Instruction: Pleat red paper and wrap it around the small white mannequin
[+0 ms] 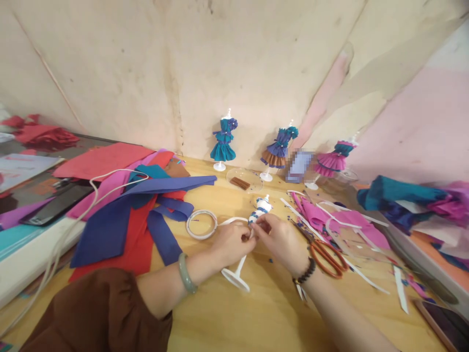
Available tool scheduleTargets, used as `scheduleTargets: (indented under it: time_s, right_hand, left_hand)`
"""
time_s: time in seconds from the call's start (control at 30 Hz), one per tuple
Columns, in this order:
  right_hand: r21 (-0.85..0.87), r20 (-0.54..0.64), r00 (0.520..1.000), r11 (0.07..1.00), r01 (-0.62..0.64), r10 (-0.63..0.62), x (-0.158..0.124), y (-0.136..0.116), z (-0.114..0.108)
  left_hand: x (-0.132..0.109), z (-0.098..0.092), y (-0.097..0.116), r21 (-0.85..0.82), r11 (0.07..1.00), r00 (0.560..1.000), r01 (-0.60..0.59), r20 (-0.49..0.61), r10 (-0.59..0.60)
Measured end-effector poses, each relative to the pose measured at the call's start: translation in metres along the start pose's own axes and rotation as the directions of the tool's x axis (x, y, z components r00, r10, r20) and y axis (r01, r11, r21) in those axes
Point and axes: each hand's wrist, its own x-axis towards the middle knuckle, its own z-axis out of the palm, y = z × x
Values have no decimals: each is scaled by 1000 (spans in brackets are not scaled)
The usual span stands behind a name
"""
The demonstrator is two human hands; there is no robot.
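A small white dress-form mannequin [261,207] on a white stand [236,279] lies tilted on the wooden table [256,318]. My left hand [230,241] and my right hand [275,236] are pinched together at its waist, fingers closed on the mannequin and on a strip of white tape [230,221]. The strip runs left to a roll of white tape [201,224]. Blue bits show on the mannequin's body. A green bangle sits on my left wrist, a dark bead bracelet on my right.
Three dressed mini mannequins [223,140] [279,149] [331,159] stand by the wall. Orange-handled scissors [326,254] lie right of my hands among pink scraps [322,215]. Blue and red cloth [139,215], a white cable [69,230] and a clear dish [243,179] lie around.
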Motion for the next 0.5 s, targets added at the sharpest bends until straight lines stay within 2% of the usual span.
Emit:
scheduleTargets:
  time_s: [0.33, 0.5]
  right_hand:
    - [212, -7, 995, 972, -100, 104, 0, 7, 9]
    - [206, -19, 995, 974, -96, 102, 0, 7, 11]
  left_hand:
    - [0, 0, -1, 35, 999, 1000, -4, -1, 4]
    - [0, 2, -2, 28, 1000, 1000, -13, 0, 13]
